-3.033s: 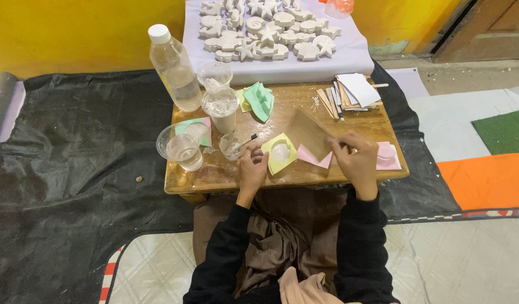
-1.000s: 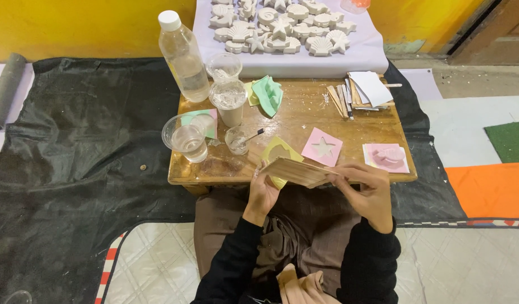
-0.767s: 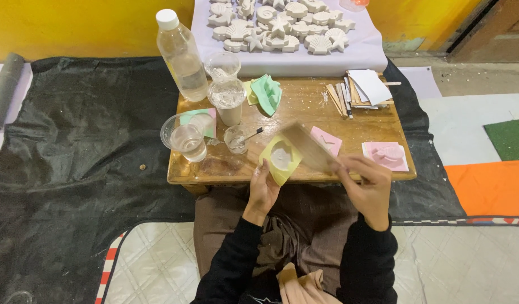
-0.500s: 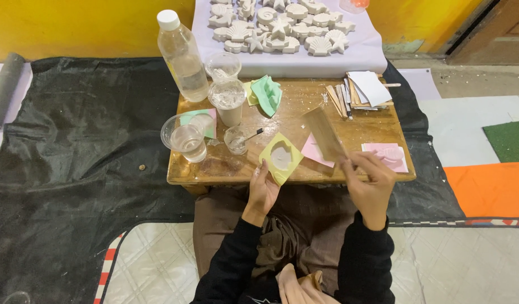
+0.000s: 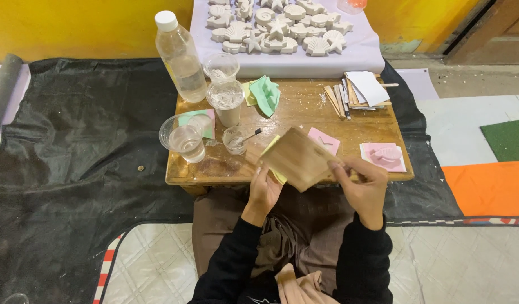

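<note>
I see long black fabric sleeves covering both arms to the wrists. My bare left hand (image 5: 265,191) and bare right hand (image 5: 363,183) carry no gloves or rings. Brown cloth garment (image 5: 304,242) covers the lap.

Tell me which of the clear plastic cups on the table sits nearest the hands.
The small clear cup with a stick standing in it, just beyond the left hand. The wider cup lies farther left; two more stand behind, by the bottle.
</note>
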